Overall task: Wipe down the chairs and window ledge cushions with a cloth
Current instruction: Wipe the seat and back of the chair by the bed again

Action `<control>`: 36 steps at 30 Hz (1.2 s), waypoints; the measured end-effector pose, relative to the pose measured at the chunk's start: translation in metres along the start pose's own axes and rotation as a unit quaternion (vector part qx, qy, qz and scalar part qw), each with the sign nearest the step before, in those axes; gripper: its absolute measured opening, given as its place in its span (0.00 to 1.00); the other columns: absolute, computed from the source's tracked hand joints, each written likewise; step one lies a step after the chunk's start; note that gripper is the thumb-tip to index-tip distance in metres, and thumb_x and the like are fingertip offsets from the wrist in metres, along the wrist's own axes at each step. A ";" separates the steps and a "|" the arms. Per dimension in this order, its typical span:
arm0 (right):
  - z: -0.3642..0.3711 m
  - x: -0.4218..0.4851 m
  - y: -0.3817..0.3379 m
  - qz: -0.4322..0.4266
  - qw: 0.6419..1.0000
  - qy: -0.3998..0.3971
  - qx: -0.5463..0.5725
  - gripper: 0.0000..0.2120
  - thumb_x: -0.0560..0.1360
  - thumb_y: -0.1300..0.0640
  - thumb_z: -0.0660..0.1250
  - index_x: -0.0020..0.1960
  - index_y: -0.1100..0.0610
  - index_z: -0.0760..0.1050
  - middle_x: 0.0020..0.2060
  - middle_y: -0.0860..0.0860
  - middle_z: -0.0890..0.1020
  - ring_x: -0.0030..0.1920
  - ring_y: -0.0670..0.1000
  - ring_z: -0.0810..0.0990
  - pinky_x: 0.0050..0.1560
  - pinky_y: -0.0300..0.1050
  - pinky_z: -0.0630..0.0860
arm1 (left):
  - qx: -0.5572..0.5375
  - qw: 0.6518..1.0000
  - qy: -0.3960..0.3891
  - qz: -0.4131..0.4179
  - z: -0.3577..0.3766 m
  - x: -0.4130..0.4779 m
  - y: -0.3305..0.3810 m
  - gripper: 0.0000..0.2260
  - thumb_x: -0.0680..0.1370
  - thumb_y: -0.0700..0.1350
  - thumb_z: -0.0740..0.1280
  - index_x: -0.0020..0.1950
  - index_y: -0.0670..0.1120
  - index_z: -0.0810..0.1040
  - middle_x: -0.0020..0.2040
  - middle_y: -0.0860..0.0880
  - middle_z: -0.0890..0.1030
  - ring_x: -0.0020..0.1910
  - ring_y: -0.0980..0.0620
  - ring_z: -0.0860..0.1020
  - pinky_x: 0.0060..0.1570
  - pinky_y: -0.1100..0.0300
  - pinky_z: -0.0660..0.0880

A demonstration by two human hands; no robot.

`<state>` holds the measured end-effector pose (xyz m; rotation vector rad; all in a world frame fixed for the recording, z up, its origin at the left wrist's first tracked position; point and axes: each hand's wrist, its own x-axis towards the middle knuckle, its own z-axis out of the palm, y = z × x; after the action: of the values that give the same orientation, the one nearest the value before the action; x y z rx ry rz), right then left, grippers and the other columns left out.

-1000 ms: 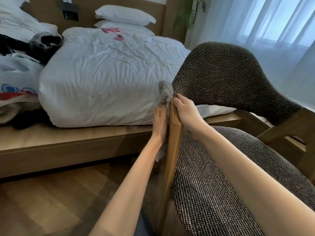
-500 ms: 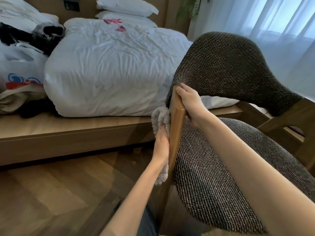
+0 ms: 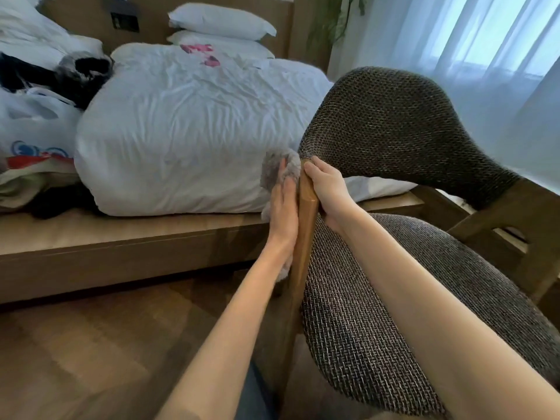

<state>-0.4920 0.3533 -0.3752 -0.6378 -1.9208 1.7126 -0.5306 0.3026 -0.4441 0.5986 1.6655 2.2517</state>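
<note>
Chair [image 3: 378, 313]: dark woven fabric, wood frame, tilted; fills 1 to 5 o'clock.
Post [image 3: 305, 225]: wood, part of chair frame; runs from centre toward 6 o'clock.
Cloth [image 3: 272, 169]: grey, fluffy; against post's 9 o'clock face, under left palm.
Left hand [image 3: 283, 207]: fingers straight, pressing cloth flat to post.
Right hand [image 3: 327, 189]: clamped round post top, 3 o'clock side.
Bed [image 3: 188, 122]: white duvet, 10 to 12 o'clock.
Pillows [image 3: 221, 24]: two, stacked, 12 o'clock.
Bag [image 3: 33, 128]: white plastic, 9 o'clock.
Floor [image 3: 91, 344]: wood, 7 o'clock.
Curtain [image 3: 485, 40]: sheer, 2 o'clock.
</note>
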 end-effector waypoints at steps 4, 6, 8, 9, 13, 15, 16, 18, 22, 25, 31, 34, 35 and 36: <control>0.001 0.007 0.005 -0.001 1.000 0.006 -0.010 0.23 0.82 0.59 0.58 0.75 0.62 0.61 0.69 0.56 0.71 0.66 0.50 0.73 0.68 0.45 0.69 | 0.017 1.000 0.013 0.002 0.004 0.035 -0.005 0.19 0.84 0.49 0.52 0.71 0.44 0.67 0.69 0.48 0.70 0.68 0.53 0.67 0.69 0.57 0.61; 0.000 0.011 0.007 -0.004 1.000 0.003 -0.018 0.23 0.82 0.58 0.57 0.75 0.61 0.60 0.70 0.55 0.71 0.67 0.50 0.72 0.69 0.46 0.67 | 0.056 0.998 -0.007 0.019 0.003 0.044 -0.014 0.18 0.84 0.47 0.51 0.72 0.43 0.67 0.69 0.44 0.70 0.69 0.51 0.67 0.70 0.57 0.61; -0.002 0.011 0.007 -0.009 1.000 0.001 -0.023 0.21 0.82 0.59 0.56 0.74 0.62 0.63 0.67 0.55 0.73 0.64 0.50 0.74 0.65 0.42 0.71 | 0.132 0.990 -0.027 0.045 0.001 0.046 -0.028 0.17 0.85 0.45 0.51 0.73 0.44 0.65 0.69 0.43 0.68 0.69 0.51 0.65 0.68 0.65 0.58; -0.002 0.011 0.007 -0.012 1.000 0.004 -0.026 0.20 0.82 0.60 0.56 0.72 0.62 0.64 0.66 0.55 0.74 0.62 0.49 0.75 0.61 0.39 0.73 | 0.165 0.984 -0.033 0.051 -0.002 0.045 -0.036 0.18 0.85 0.45 0.51 0.74 0.44 0.63 0.70 0.44 0.67 0.70 0.52 0.64 0.66 0.69 0.56; -0.004 0.011 0.009 -0.014 1.000 0.007 -0.026 0.20 0.82 0.60 0.56 0.73 0.63 0.64 0.60 0.49 0.74 0.51 0.39 0.75 0.44 0.32 0.76 | 0.171 0.983 -0.058 0.017 -0.011 0.036 -0.060 0.19 0.85 0.46 0.51 0.76 0.46 0.58 0.73 0.45 0.62 0.73 0.50 0.60 0.71 0.61 0.55; -0.005 0.012 0.009 -0.008 1.000 0.005 -0.028 0.19 0.82 0.60 0.56 0.72 0.62 0.65 0.57 0.49 0.75 0.48 0.35 0.70 0.35 0.26 0.73 | 0.134 0.989 -0.059 -0.018 -0.012 0.031 -0.062 0.21 0.84 0.51 0.49 0.77 0.48 0.57 0.74 0.45 0.61 0.74 0.49 0.59 0.74 0.53 0.55; -0.006 0.013 0.009 -0.007 1.000 0.005 -0.030 0.19 0.82 0.60 0.55 0.72 0.61 0.65 0.58 0.50 0.76 0.49 0.35 0.69 0.35 0.25 0.72 | 0.099 0.993 -0.054 -0.035 -0.012 0.029 -0.058 0.22 0.84 0.53 0.49 0.77 0.48 0.58 0.75 0.45 0.61 0.73 0.48 0.60 0.74 0.50 0.57; -0.005 0.013 0.008 -0.012 0.999 0.009 -0.038 0.19 0.82 0.60 0.55 0.73 0.62 0.64 0.61 0.52 0.75 0.52 0.39 0.73 0.45 0.27 0.71 | 0.037 0.997 -0.046 -0.056 -0.011 0.028 -0.047 0.25 0.82 0.57 0.50 0.76 0.48 0.60 0.74 0.44 0.64 0.72 0.47 0.64 0.72 0.47 0.61; -0.004 0.011 0.006 -0.017 0.999 0.002 -0.047 0.22 0.83 0.59 0.56 0.76 0.61 0.59 0.70 0.53 0.69 0.62 0.46 0.71 0.63 0.37 0.67 | -0.005 0.999 -0.031 -0.027 -0.015 0.006 -0.027 0.28 0.79 0.61 0.53 0.74 0.46 0.64 0.70 0.43 0.70 0.69 0.47 0.69 0.70 0.45 0.64; -0.004 0.011 0.006 -0.013 0.999 0.001 -0.041 0.23 0.83 0.58 0.56 0.76 0.61 0.58 0.72 0.54 0.67 0.67 0.49 0.70 0.69 0.44 0.66 | -0.023 0.999 -0.041 0.007 -0.017 -0.019 -0.017 0.32 0.75 0.63 0.53 0.73 0.46 0.65 0.69 0.46 0.72 0.68 0.50 0.70 0.71 0.48 0.65; -0.005 0.003 0.004 -0.019 0.999 -0.001 -0.044 0.23 0.82 0.57 0.56 0.76 0.61 0.59 0.72 0.55 0.68 0.63 0.49 0.73 0.64 0.44 0.71 | 0.024 0.997 -0.042 0.058 -0.026 -0.069 -0.023 0.13 0.78 0.57 0.52 0.61 0.62 0.68 0.60 0.60 0.74 0.59 0.70 0.72 0.56 0.75 0.67; -0.010 -0.010 0.007 -0.025 0.999 -0.019 -0.024 0.23 0.83 0.57 0.56 0.76 0.60 0.58 0.73 0.54 0.67 0.67 0.50 0.71 0.67 0.45 0.69 | 0.077 0.992 -0.024 0.100 -0.039 -0.098 -0.036 0.11 0.81 0.52 0.53 0.60 0.58 0.70 0.60 0.53 0.74 0.59 0.67 0.72 0.58 0.75 0.66; -0.014 -0.016 0.009 -0.023 0.999 -0.030 -0.010 0.23 0.83 0.56 0.57 0.76 0.59 0.59 0.72 0.54 0.68 0.68 0.51 0.71 0.69 0.48 0.67 | 0.105 0.986 -0.012 0.129 -0.044 -0.108 -0.041 0.10 0.82 0.50 0.53 0.60 0.57 0.71 0.59 0.51 0.75 0.59 0.62 0.73 0.60 0.70 0.67; -0.020 -0.023 0.011 -0.022 0.999 -0.043 0.005 0.23 0.82 0.56 0.57 0.76 0.58 0.60 0.70 0.53 0.70 0.68 0.53 0.72 0.69 0.50 0.68 | 0.142 0.976 -0.004 0.167 -0.047 -0.117 -0.043 0.10 0.83 0.49 0.54 0.59 0.56 0.72 0.57 0.52 0.75 0.58 0.56 0.74 0.60 0.65 0.68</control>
<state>-0.4616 0.3554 -0.3854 -0.5218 -1.9688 1.7472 -0.4521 0.2226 -0.5158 1.0223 2.0307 2.2306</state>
